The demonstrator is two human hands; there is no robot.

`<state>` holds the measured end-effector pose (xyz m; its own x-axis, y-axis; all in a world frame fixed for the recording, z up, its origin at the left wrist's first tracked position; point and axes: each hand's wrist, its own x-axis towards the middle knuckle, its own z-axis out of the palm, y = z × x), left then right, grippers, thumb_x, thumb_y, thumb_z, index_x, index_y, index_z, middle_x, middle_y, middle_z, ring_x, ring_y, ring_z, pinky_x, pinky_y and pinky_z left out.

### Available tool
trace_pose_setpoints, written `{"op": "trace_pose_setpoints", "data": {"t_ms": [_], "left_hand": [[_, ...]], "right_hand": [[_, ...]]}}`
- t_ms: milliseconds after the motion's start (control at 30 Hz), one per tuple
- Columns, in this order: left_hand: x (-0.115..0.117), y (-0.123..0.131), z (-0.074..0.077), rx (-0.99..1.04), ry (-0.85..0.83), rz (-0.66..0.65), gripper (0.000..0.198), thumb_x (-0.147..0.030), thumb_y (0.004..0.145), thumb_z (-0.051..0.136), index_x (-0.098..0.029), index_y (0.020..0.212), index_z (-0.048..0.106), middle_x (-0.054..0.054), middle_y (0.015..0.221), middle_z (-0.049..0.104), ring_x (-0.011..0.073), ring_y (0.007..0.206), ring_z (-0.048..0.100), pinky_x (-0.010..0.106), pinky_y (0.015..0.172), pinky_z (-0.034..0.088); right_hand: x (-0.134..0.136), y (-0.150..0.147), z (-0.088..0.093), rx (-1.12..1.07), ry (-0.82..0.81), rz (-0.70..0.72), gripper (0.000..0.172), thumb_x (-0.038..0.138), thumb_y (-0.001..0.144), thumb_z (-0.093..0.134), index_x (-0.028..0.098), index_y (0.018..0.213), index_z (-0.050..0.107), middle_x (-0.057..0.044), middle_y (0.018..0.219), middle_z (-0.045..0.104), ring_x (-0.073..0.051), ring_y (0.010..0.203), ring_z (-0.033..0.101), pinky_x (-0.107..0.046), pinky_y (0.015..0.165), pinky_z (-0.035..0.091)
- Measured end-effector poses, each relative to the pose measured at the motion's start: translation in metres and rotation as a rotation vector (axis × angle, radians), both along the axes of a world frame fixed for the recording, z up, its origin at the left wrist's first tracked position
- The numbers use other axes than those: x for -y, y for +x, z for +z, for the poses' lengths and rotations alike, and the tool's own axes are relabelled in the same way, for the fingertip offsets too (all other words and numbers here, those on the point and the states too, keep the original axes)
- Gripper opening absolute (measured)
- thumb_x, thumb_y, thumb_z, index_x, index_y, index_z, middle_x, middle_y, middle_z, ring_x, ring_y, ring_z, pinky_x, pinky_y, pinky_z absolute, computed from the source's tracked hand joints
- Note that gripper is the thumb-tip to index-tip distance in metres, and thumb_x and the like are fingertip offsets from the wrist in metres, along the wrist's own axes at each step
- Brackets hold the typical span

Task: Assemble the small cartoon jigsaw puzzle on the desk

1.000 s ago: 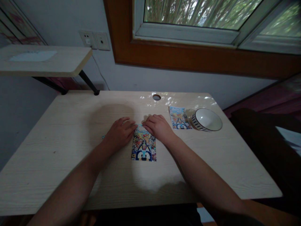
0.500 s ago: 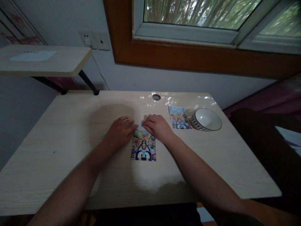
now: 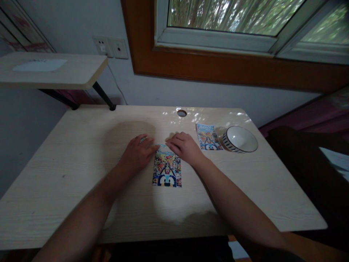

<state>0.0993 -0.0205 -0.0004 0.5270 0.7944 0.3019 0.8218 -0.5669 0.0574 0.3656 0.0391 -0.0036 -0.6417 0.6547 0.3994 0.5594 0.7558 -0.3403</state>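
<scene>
A colourful jigsaw puzzle (image 3: 167, 168) with a blue cartoon dog lies flat in the middle of the pale wooden desk (image 3: 81, 153). My left hand (image 3: 137, 153) rests palm down at its upper left corner, fingers stretched toward the top edge. My right hand (image 3: 184, 146) lies at the upper right corner, fingers extended and pressing on the top edge. The two hands' fingertips nearly meet over the puzzle's top. Neither hand holds anything.
A small picture card (image 3: 208, 137) with the same design lies to the right, beside a white bowl (image 3: 240, 139) with a striped outside. A cable hole (image 3: 181, 113) is at the desk's back. A raised shelf (image 3: 54, 71) stands at the left, a window above.
</scene>
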Motion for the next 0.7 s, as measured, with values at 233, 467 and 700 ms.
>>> {"op": "trace_pose_setpoints", "data": {"t_ms": [233,467,700], "left_hand": [[-0.008,-0.020,0.006,0.152,0.053,0.135,0.031,-0.019,0.101,0.053,-0.019,0.125,0.073,0.012,0.125,0.069,0.0321,0.121,0.056,0.054,0.108,0.047],[-0.021,-0.048,0.007,0.298,-0.005,0.357,0.037,-0.008,0.091,0.048,-0.020,0.107,0.080,0.009,0.104,0.073,0.0286,0.103,0.062,0.050,0.101,0.049],[-0.032,-0.085,0.008,0.288,-0.174,0.418,0.028,-0.029,0.096,0.056,-0.020,0.108,0.081,0.009,0.106,0.073,0.0281,0.101,0.064,0.048,0.103,0.048]], "right_hand": [[-0.005,0.005,-0.001,-0.243,-0.083,-0.055,0.022,0.031,0.106,0.057,0.021,0.108,0.076,-0.009,0.095,0.072,-0.023,0.093,0.064,-0.039,0.085,0.051],[-0.007,0.008,-0.004,-0.364,-0.148,-0.141,0.024,0.034,0.105,0.057,0.021,0.100,0.077,-0.006,0.089,0.071,-0.021,0.088,0.065,-0.036,0.081,0.050],[-0.009,0.009,-0.007,-0.425,-0.183,-0.245,0.026,0.039,0.104,0.058,0.023,0.097,0.078,-0.006,0.087,0.072,-0.021,0.083,0.064,-0.035,0.077,0.050]]}}
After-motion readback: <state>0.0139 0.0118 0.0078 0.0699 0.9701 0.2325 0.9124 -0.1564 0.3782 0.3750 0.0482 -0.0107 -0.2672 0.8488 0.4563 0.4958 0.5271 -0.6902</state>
